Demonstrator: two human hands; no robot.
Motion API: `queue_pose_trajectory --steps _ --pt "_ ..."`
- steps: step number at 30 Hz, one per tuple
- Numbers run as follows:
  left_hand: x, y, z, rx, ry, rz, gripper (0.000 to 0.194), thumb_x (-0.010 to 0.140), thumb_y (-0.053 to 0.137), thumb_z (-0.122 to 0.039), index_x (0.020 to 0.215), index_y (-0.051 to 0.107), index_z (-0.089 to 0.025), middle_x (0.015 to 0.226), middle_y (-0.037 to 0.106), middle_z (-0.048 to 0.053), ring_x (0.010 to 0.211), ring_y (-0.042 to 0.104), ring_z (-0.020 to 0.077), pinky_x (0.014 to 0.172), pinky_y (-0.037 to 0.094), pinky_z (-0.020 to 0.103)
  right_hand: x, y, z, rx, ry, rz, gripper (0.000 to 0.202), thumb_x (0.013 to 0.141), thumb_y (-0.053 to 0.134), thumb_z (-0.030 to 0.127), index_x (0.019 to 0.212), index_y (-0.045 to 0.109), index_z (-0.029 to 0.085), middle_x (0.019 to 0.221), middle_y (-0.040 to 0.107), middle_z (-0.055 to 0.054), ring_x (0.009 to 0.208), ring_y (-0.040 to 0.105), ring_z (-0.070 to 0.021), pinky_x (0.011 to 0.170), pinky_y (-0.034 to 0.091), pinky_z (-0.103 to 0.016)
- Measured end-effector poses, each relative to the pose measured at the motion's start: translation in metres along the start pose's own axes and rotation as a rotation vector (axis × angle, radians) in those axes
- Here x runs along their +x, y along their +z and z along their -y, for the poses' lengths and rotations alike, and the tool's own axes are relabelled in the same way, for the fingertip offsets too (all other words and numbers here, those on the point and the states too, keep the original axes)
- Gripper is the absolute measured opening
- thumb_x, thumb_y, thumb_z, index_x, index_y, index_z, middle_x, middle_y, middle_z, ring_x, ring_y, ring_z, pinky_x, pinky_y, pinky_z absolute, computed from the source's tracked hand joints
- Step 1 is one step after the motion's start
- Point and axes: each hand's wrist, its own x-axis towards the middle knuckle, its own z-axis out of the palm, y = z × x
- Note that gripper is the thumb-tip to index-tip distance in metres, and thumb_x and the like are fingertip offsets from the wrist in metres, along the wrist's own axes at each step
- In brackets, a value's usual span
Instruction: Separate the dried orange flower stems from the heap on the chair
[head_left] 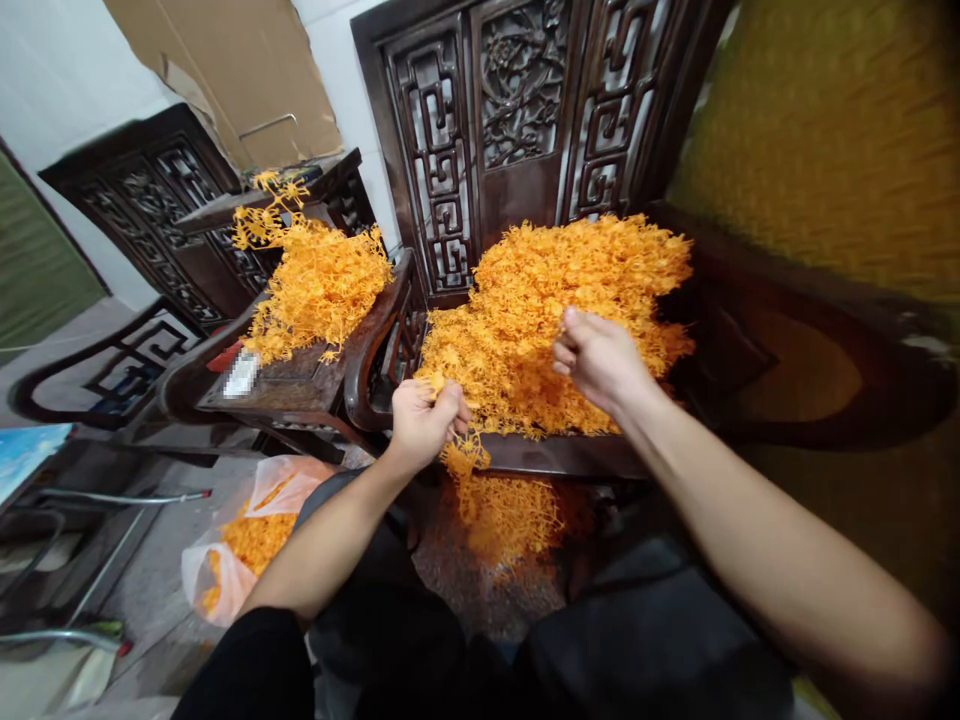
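A large heap of orange plastic pieces (525, 340), spidery and flower-like in shape, covers the seat of a dark carved wooden chair (517, 180). At the heap's front left edge, my left hand (427, 420) is closed around a few of these pieces; some orange shows above the fingers, and a thin orange piece (465, 455) hangs just below them. My right hand (596, 355) hovers over the middle of the heap with its fingers curled into a pinch. Whatever lies between those fingertips is too small or hidden to make out.
More orange pieces (319, 285) are piled on a wooden side table (292, 385) to the left. Others lie on the floor (514, 520) under the chair's front rail. A pinkish plastic bag (225, 585) with orange pieces stands at lower left, near a metal-legged frame (112, 565).
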Motion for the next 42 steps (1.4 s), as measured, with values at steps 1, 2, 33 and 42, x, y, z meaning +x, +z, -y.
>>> queue_pose_trajectory --steps 1,2,33,42 --pt "-0.001 -0.001 0.000 -0.019 -0.035 0.019 0.062 0.090 0.061 -0.066 0.057 0.069 -0.014 0.046 0.062 0.005 0.034 0.049 0.0075 0.035 0.035 0.018 0.003 -0.004 0.002 0.002 0.008 -0.017 0.050 0.077 0.088 0.054 0.078 0.051 0.019 0.064 0.051 0.006 0.051 0.050 -0.0068 0.044 0.046 -0.019" --pt "-0.002 -0.002 0.000 -0.030 -0.061 0.053 0.062 0.088 0.063 -0.066 0.057 0.069 -0.014 0.046 0.062 0.005 0.034 0.049 0.0076 0.035 0.035 0.018 0.004 -0.005 0.004 -0.015 0.038 0.014 0.046 0.077 0.088 0.050 0.084 0.056 0.019 0.072 0.057 0.003 0.058 0.057 -0.0088 0.049 0.051 -0.022" --pt "0.006 0.014 -0.024 -0.010 -0.388 0.710 0.046 0.078 0.063 -0.046 0.042 0.057 -0.018 0.036 0.050 0.000 0.028 0.038 0.0056 0.032 0.024 0.019 -0.005 -0.023 0.024 -0.688 -0.281 0.052 0.037 0.089 0.073 0.053 0.079 0.068 0.018 0.074 0.064 -0.004 0.068 0.056 -0.0157 0.059 0.044 -0.027" --pt "0.016 0.027 -0.026 -0.026 -0.397 0.522 0.044 0.079 0.062 -0.042 0.043 0.056 -0.018 0.035 0.047 -0.001 0.029 0.035 0.0044 0.035 0.023 0.019 -0.029 -0.001 0.011 -0.594 -0.195 0.299 0.036 0.085 0.076 0.054 0.084 0.069 0.019 0.066 0.064 0.000 0.057 0.057 -0.0132 0.058 0.047 -0.028"
